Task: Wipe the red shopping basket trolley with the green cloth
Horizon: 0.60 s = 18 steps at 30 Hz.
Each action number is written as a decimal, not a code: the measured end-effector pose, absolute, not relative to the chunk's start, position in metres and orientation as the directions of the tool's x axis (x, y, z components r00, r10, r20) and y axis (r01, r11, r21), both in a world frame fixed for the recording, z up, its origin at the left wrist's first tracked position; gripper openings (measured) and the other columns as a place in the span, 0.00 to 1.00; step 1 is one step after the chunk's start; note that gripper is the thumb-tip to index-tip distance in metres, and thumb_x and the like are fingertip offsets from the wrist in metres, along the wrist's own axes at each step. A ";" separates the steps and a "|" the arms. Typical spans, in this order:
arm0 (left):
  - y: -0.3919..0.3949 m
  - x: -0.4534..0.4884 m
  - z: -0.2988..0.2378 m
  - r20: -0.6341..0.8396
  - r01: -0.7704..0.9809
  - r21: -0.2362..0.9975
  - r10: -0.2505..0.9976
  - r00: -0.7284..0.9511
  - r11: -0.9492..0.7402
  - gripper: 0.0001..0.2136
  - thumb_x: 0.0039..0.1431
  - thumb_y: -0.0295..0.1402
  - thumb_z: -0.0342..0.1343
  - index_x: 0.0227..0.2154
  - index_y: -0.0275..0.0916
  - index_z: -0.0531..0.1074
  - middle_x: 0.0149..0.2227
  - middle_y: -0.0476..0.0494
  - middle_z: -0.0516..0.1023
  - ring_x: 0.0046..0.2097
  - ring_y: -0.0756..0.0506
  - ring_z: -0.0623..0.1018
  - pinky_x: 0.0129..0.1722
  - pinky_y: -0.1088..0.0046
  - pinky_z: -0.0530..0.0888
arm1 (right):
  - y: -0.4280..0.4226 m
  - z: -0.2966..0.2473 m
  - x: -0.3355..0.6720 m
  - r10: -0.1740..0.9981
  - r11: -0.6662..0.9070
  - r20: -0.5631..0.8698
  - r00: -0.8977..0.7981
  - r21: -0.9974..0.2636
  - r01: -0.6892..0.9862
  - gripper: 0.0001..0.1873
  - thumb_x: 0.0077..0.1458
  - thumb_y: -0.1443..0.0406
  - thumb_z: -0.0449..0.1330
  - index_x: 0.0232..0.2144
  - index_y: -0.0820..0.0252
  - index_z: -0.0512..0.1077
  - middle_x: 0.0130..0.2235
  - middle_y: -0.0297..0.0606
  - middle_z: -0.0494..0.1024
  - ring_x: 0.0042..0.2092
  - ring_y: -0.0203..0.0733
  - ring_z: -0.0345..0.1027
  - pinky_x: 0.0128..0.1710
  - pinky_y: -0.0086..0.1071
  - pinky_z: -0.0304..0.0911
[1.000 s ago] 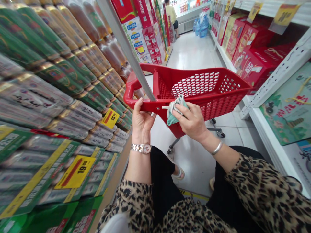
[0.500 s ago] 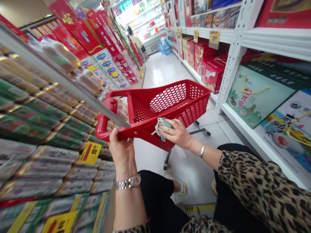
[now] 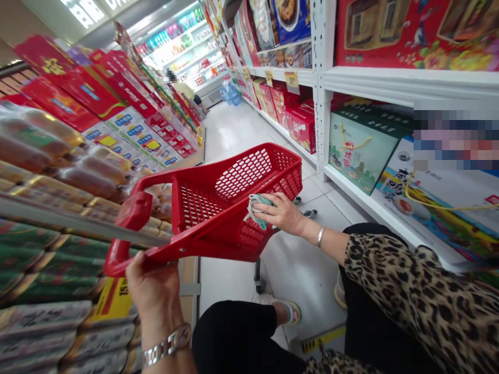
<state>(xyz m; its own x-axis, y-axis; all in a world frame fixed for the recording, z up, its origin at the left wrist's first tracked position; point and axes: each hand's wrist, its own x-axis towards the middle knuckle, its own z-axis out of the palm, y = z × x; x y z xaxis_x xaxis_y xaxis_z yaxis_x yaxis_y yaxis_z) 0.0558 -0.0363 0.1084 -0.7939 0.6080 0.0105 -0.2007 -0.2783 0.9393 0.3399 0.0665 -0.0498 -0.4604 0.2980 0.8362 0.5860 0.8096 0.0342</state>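
A red plastic shopping cart [image 3: 218, 208] with a perforated basket stands in the aisle in front of me, tilted in the view. My left hand [image 3: 154, 291] is closed around the cart's red handle at the lower left. My right hand [image 3: 283, 214] presses a bunched teal and white cloth [image 3: 257, 205] against the basket's right rim, fingers curled over it. A grey metal pole [image 3: 78, 222] crosses in front of the handle from the left.
Stacked cans and bottles with yellow price tags [image 3: 113, 298] fill the left shelf. White shelving [image 3: 390, 85] on the right holds red and green gift boxes. The tiled aisle floor [image 3: 241, 132] runs ahead, where a person [image 3: 187, 91] stands far off.
The view has swung up and right. My right hand has slid the cloth further along the basket's right rim, away from the handle. My left hand has kept its grip on the handle.
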 end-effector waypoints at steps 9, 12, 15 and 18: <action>-0.027 0.006 0.119 0.047 -0.121 0.967 0.628 -0.777 -0.222 0.06 0.48 0.30 0.60 0.25 0.41 0.67 0.26 0.55 0.71 0.35 0.49 0.73 0.43 0.70 0.78 | 0.064 -0.053 0.366 0.397 0.747 0.831 -0.389 -0.047 0.663 0.17 0.67 0.73 0.58 0.49 0.51 0.81 0.54 0.39 0.84 0.57 0.50 0.70 0.52 0.46 0.65; -0.023 -0.002 0.123 -0.031 -0.136 0.980 0.560 -0.828 -0.147 0.07 0.57 0.33 0.58 0.26 0.42 0.66 0.30 0.52 0.73 0.38 0.48 0.76 0.50 0.67 0.77 | 0.060 -0.046 0.372 0.373 0.753 0.859 -0.350 -0.060 0.656 0.18 0.68 0.71 0.56 0.51 0.48 0.81 0.56 0.39 0.82 0.61 0.51 0.68 0.54 0.48 0.65; -0.022 0.006 0.113 -0.115 -0.145 0.989 0.456 -0.883 -0.031 0.11 0.66 0.41 0.53 0.30 0.44 0.68 0.35 0.50 0.76 0.44 0.46 0.78 0.60 0.59 0.73 | 0.060 -0.035 0.378 0.391 0.735 0.870 -0.301 -0.098 0.671 0.21 0.68 0.72 0.55 0.55 0.46 0.79 0.58 0.38 0.81 0.64 0.51 0.65 0.56 0.48 0.63; -0.020 0.030 0.087 -0.078 -0.047 0.995 0.402 -0.912 0.085 0.09 0.61 0.41 0.60 0.35 0.44 0.68 0.36 0.50 0.74 0.49 0.44 0.78 0.64 0.51 0.70 | 0.070 -0.028 0.380 0.503 0.674 0.826 -0.254 -0.191 0.714 0.23 0.66 0.73 0.57 0.58 0.48 0.77 0.61 0.40 0.79 0.63 0.52 0.64 0.58 0.48 0.61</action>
